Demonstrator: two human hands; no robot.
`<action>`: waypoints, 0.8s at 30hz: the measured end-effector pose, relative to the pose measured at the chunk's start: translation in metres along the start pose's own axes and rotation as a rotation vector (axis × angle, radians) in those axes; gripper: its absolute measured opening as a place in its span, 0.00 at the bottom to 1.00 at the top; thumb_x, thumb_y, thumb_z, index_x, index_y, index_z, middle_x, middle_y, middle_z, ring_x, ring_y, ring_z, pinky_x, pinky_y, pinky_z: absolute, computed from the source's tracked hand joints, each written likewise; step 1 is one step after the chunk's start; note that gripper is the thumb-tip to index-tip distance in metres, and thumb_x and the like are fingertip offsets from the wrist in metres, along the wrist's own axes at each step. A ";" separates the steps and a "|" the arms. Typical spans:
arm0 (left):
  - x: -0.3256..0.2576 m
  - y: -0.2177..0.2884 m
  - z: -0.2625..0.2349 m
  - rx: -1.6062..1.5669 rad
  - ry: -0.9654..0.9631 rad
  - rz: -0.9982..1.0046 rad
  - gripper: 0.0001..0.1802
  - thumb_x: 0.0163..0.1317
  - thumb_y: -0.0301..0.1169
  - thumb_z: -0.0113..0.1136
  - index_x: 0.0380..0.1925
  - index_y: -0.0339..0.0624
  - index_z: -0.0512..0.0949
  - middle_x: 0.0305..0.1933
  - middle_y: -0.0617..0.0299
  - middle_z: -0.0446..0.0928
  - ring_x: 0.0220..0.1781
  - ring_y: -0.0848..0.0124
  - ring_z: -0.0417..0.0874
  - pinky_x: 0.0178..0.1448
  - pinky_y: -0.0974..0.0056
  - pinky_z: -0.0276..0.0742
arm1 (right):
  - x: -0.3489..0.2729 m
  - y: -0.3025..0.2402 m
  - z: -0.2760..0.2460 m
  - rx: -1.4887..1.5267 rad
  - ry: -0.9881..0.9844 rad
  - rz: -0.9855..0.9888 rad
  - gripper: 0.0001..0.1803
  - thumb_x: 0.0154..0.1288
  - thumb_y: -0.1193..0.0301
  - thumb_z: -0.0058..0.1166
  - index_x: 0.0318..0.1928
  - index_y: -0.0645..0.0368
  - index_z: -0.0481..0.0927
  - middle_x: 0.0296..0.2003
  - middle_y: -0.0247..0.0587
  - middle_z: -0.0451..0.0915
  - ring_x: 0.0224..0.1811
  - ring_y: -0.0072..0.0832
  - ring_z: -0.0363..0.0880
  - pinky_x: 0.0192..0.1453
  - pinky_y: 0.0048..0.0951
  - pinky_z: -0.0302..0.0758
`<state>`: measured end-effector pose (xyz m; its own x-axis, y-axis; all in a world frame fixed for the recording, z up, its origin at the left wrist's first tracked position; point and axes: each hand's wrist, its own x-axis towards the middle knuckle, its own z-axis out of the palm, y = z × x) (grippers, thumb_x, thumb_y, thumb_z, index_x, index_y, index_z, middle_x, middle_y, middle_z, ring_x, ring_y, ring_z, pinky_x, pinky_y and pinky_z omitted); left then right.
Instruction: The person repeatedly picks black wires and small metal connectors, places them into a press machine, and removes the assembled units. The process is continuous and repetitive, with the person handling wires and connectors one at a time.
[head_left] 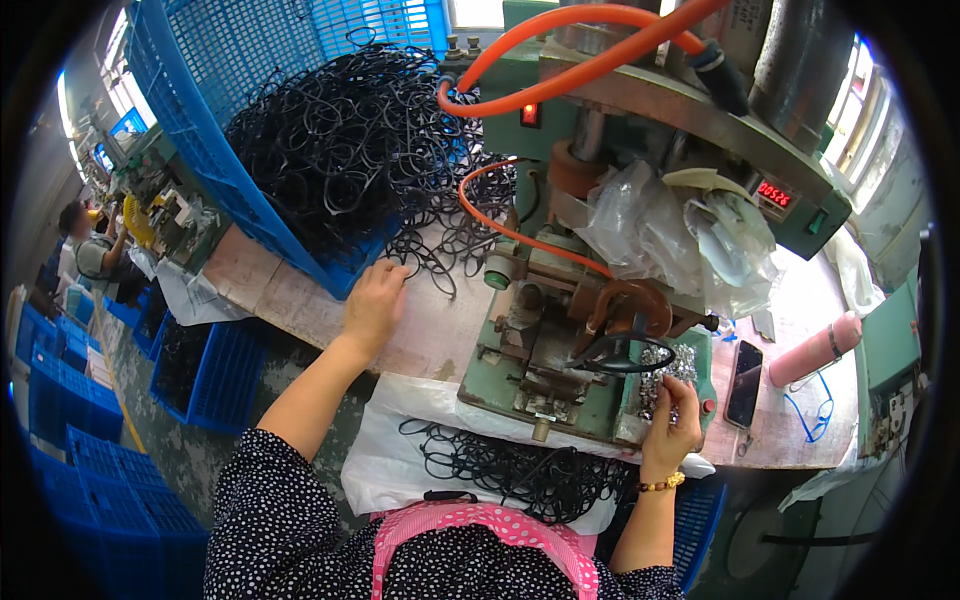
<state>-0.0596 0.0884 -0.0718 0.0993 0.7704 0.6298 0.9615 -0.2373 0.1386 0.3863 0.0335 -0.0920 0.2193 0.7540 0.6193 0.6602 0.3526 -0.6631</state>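
Note:
My left hand [375, 306] is closed on the worktop, fingers bunched at the edge of some spilled black cord loops [428, 250]. Whether one is pinched in it is hidden. Behind it a large blue basket [215, 165] lies tipped toward me, heaped with black loops [335, 140]. At the green press [540, 360], one black loop [622, 368] hangs by the tooling. My right hand [672, 425] reaches into a tray of small shiny metal pieces [680, 362], thumb and fingers pinched together. What they hold is too small to make out. More loops [520, 468] lie across my lap.
Orange hoses [540, 100] and plastic bags [640, 225] hang about the press. A phone [743, 385], a pink bottle [815, 350] and blue-framed glasses [818, 420] lie at the right. Blue crates [210, 375] stand on the floor at left, where another person [92, 255] works farther off.

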 end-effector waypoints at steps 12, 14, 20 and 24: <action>-0.013 0.039 0.054 -0.008 -0.377 -0.020 0.15 0.60 0.37 0.69 0.40 0.41 0.76 0.45 0.53 0.76 0.50 0.53 0.77 0.51 0.52 0.78 | -0.002 -0.007 0.005 0.195 0.033 0.118 0.07 0.73 0.81 0.52 0.47 0.64 0.80 0.43 0.43 0.86 0.41 0.30 0.85 0.51 0.30 0.80; -0.024 0.044 0.041 -0.139 -0.362 -0.035 0.12 0.60 0.32 0.67 0.37 0.41 0.74 0.39 0.55 0.76 0.44 0.52 0.77 0.46 0.53 0.76 | -0.003 -0.006 0.005 0.283 0.049 0.127 0.06 0.74 0.80 0.51 0.47 0.64 0.80 0.43 0.44 0.86 0.41 0.30 0.85 0.50 0.31 0.81; -0.050 0.035 -0.005 -0.659 -0.266 -0.568 0.09 0.65 0.27 0.65 0.37 0.39 0.73 0.33 0.63 0.78 0.33 0.73 0.80 0.37 0.66 0.75 | 0.001 -0.003 -0.002 -0.023 -0.002 -0.045 0.05 0.69 0.82 0.55 0.42 0.63 0.81 0.39 0.44 0.84 0.45 0.39 0.83 0.58 0.39 0.78; -0.047 0.026 -0.028 -0.910 -0.116 -0.954 0.11 0.69 0.33 0.62 0.37 0.36 0.75 0.30 0.63 0.78 0.29 0.77 0.78 0.34 0.70 0.76 | 0.004 -0.009 -0.007 0.028 -0.031 -0.059 0.07 0.65 0.84 0.56 0.42 0.63 0.82 0.38 0.45 0.83 0.44 0.42 0.81 0.55 0.39 0.76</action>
<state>-0.0463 0.0290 -0.0766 -0.4513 0.8902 -0.0626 0.1564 0.1480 0.9766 0.3863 0.0301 -0.0806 0.1578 0.7483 0.6443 0.6508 0.4120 -0.6378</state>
